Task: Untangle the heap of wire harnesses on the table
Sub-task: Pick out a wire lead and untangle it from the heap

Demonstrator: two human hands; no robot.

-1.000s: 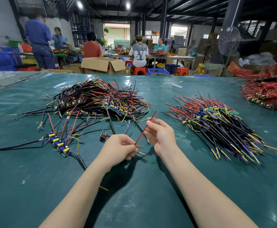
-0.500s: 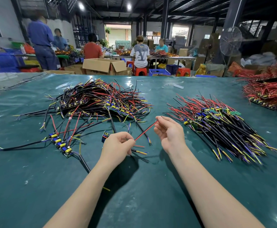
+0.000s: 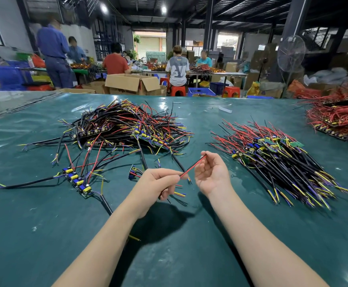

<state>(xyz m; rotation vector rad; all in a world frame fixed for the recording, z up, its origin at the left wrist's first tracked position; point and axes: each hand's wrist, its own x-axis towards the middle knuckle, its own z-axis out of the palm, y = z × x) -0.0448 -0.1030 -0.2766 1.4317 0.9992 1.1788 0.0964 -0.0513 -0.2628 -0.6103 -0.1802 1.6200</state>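
On the table [image 3: 45,235], the tangled heap [image 3: 125,127] is spread at the far left, beyond the hands. The left hand [image 3: 156,187] is held knuckles up, fingers curled, and the lower end of a red wire [image 3: 192,167] is pinched in it. The wire is slanted up to the right hand [image 3: 212,175], turned palm up with fingers loosely bent; whether the wire is grasped there cannot be told. A sorted pile [image 3: 282,160] is laid at the right.

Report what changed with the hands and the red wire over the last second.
The right hand slid rightward along the red wire to its far tip, and the wire tipped from steep to flatter. The left hand keeps pinching its near end. The tangled heap and sorted pile stayed put.
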